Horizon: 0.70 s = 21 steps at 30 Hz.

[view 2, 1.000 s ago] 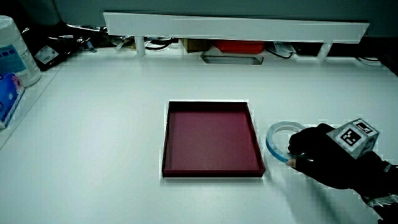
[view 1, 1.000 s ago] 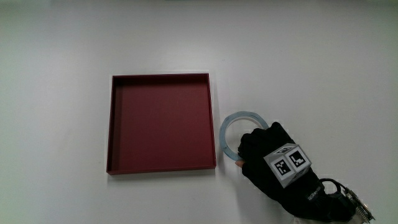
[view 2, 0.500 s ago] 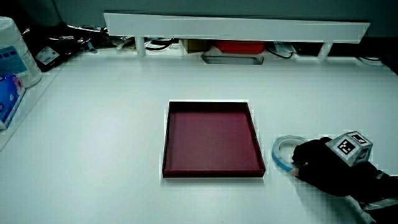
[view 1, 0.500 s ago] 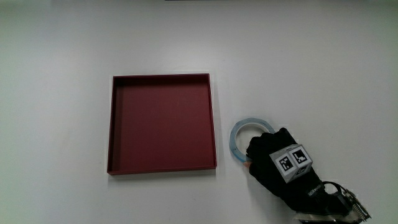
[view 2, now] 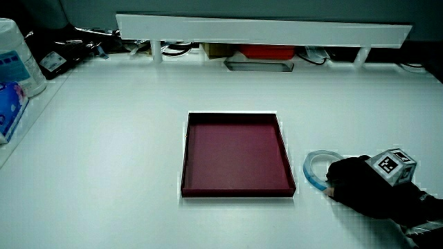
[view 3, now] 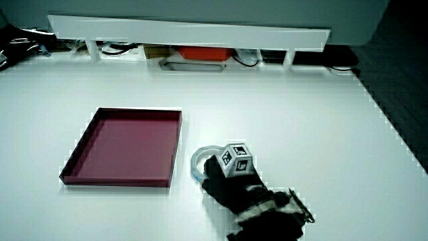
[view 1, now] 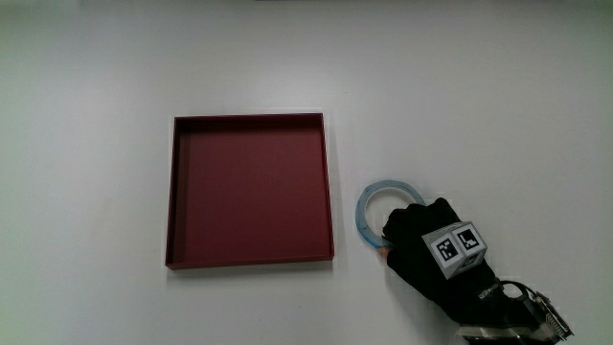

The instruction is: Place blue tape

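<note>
A pale blue tape ring (view 1: 368,204) lies flat on the white table beside a shallow dark red tray (view 1: 249,187). The gloved hand (view 1: 421,244) rests over the part of the ring nearest the person, fingers curled onto it, with the patterned cube (view 1: 457,247) on its back. The tray holds nothing. Both side views show the ring (view 2: 309,166) (view 3: 197,157) poking out from under the hand (view 2: 356,181) (view 3: 221,177), close to the tray's nearer corner (view 2: 289,185).
A low white partition (view 2: 263,29) runs along the table's farthest edge, with a red object (view 2: 263,50) and a grey tray (view 2: 258,66) under it. A white bottle (view 2: 15,59) and a blue packet (view 2: 7,104) stand at the table's side edge.
The hand has drawn the tape ring a little away from the tray and nearer to the person over the last second. The tray has not moved.
</note>
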{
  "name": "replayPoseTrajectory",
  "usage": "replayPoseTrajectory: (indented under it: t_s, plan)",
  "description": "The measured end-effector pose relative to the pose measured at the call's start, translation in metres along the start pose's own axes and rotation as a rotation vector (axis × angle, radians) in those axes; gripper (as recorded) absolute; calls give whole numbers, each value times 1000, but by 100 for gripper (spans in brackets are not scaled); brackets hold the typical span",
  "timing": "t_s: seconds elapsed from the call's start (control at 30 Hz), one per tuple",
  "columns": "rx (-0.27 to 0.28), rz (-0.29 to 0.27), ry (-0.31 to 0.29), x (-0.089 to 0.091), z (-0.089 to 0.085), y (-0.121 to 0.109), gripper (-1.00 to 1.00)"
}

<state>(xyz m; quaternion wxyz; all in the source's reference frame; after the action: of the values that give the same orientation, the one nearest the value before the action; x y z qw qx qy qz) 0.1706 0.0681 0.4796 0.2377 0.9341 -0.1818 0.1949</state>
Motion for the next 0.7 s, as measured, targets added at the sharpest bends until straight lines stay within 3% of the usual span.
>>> replayPoseTrajectory:
  t_s: [0.7]
  plan:
    - [29,2,37,4,4,-6,-74]
